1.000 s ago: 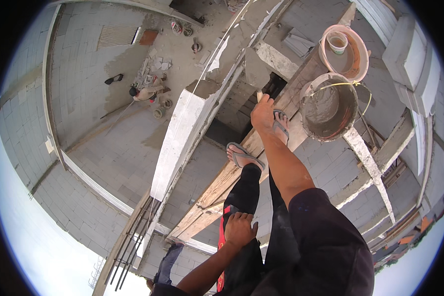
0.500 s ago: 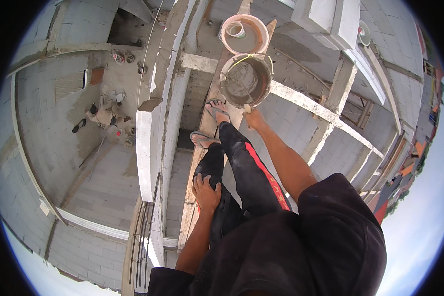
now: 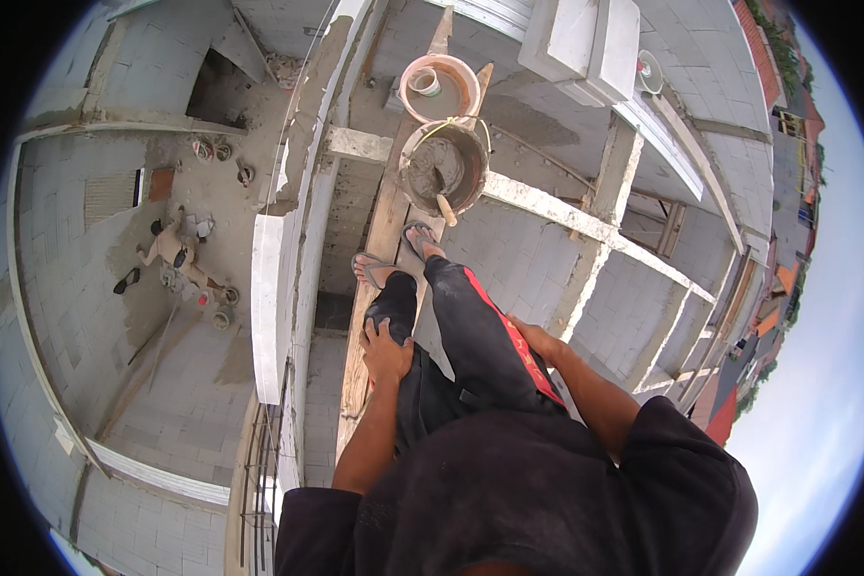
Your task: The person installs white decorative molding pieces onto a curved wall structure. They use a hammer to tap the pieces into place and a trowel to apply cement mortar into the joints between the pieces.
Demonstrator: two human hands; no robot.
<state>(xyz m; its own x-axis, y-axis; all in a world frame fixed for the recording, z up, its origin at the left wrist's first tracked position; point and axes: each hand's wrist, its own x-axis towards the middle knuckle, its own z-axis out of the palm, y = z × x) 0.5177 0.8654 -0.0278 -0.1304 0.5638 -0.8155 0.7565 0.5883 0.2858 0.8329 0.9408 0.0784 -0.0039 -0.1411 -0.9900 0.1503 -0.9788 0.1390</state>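
My left hand rests on my left leg near the knee, its fingers spread and holding nothing. My right hand lies against the outer side of my right thigh; it is empty, with the fingertips partly hidden by the leg. Beyond my sandalled feet, a bucket of grey mortar stands on wooden planks. A trowel leans in it, blade in the mortar and wooden handle over the near rim. Just behind is a pinkish bucket with a small white pail inside.
I am on a narrow raised plank walkway. A block wall runs along my left, with bare rebar near its lower end. Concrete beams cross on the right, below white blocks. Another person is far below left.
My right hand has let go of the trowel handle and drawn back to my right thigh. The trowel now leans in the bucket. Below, the other person has changed posture.
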